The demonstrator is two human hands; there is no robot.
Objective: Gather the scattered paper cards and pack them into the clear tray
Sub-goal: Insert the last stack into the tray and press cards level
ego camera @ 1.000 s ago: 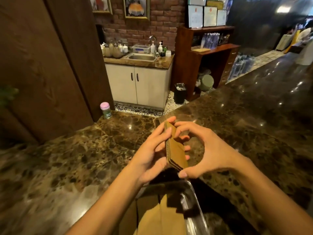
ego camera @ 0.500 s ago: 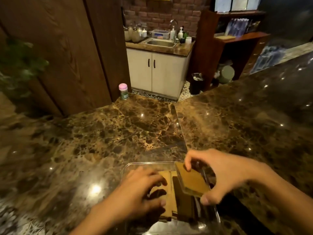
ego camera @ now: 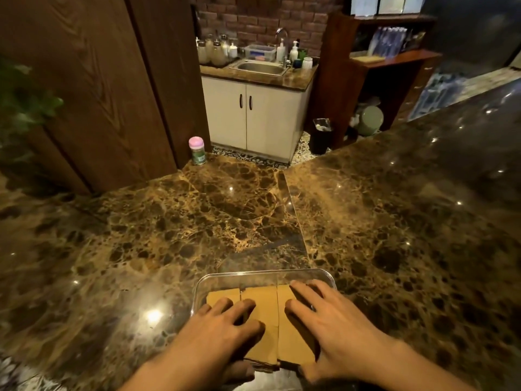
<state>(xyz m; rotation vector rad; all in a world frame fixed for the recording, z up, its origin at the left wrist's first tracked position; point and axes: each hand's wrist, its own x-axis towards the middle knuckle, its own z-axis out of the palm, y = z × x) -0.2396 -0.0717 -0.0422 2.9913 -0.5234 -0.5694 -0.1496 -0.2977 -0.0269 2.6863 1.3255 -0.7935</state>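
The clear tray [ego camera: 198, 293] is standing on the dark marble worktop [ego camera: 174, 227], directly under both hands. Its far rim with the rounded corners is showing just beyond the fingertips; its near end is hidden by the wrists.

Inside the tray the brown paper cards [ego camera: 262, 304] are lying flat, in three strips side by side, and their edges are touching each other. The long axis of each strip is running away from the person, from the wrists toward the far rim, so the short far edges are pointing at the far wall of the tray. The strip under the left hand is ending a little nearer than the other two.

The left hand [ego camera: 222, 331] is lying open, palm down, on the left and middle strips, with its fingers spread and nearly straight. It is pressing on the cards, not gripping them. The right hand [ego camera: 335, 325] is also lying open and flat, on the right strip and over the right wall of the tray, with its fingers pointing forward and slightly to the left.

Far beyond the left hand a small bottle with a pink cap [ego camera: 197, 151] is standing upright at the far edge of the worktop. Farther still, beyond both hands, a white cabinet [ego camera: 255, 117] is carrying a metal sink [ego camera: 260, 68].
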